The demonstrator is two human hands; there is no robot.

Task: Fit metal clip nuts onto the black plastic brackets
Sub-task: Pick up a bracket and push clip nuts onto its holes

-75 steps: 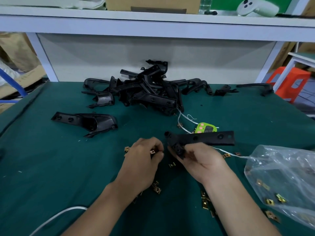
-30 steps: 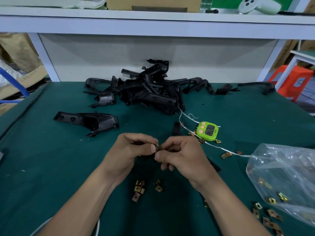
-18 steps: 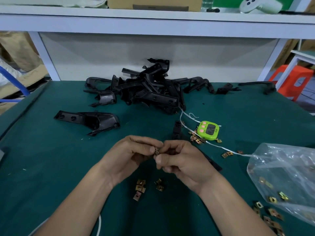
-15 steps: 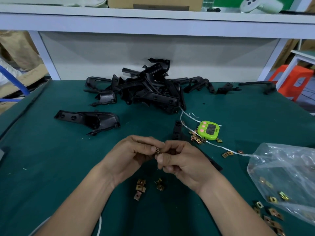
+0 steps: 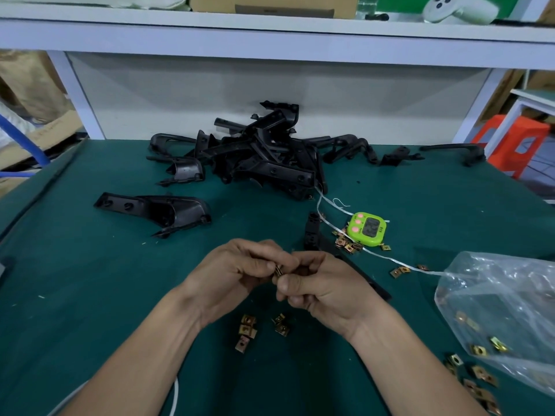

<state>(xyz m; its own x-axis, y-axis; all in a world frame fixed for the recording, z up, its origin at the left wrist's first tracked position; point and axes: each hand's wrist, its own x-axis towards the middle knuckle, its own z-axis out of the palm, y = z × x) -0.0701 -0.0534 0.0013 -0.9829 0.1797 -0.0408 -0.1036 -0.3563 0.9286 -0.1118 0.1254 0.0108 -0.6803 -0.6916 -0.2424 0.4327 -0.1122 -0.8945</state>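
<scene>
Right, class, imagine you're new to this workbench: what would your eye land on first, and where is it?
First, the two hands at centre front: the left hand and right hand meet fingertip to fingertip, pinching a small brass-coloured clip nut. Behind them, a tangled pile of black brackets sits at the back of the green table. A bright green timer stands out just beyond the right hand.

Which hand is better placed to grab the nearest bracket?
Likely right: both pinch the clip nut, but the right hand lies over that bracket; the left hand is farther off.
</scene>
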